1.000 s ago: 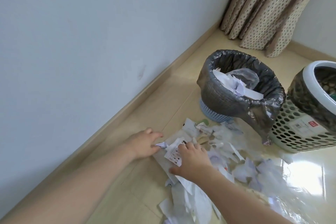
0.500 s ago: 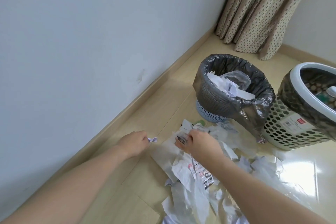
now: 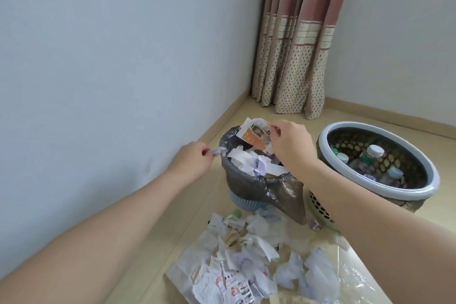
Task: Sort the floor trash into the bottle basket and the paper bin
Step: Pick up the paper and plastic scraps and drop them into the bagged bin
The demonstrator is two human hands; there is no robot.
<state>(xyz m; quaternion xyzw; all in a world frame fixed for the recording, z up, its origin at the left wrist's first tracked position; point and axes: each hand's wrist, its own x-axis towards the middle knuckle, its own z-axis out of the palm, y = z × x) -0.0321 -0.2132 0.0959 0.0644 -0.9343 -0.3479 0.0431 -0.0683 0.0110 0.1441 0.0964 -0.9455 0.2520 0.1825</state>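
Note:
The paper bin [image 3: 249, 181], lined with a dark bag and heaped with white scraps, stands by the wall. My left hand [image 3: 195, 160] pinches a small pale purple paper scrap [image 3: 217, 151] at the bin's left rim. My right hand [image 3: 287, 140] holds a printed leaflet with an orange patch [image 3: 254, 134] above the bin's far side. To the right stands the bottle basket [image 3: 380, 192] with a pale rim and several capped plastic bottles [image 3: 372, 155] inside. A pile of crumpled paper trash [image 3: 237, 264] lies on the floor in front of the bin.
The grey wall [image 3: 98, 69] runs along the left with a wooden skirting. A patterned curtain [image 3: 296, 57] hangs in the far corner. Clear plastic film [image 3: 355, 279] lies at the pile's right edge on the beige floor.
Both hands have risen from the floor pile to the paper bin, the left carrying the small scrap and the right carrying the printed leaflet. The view has tilted up.

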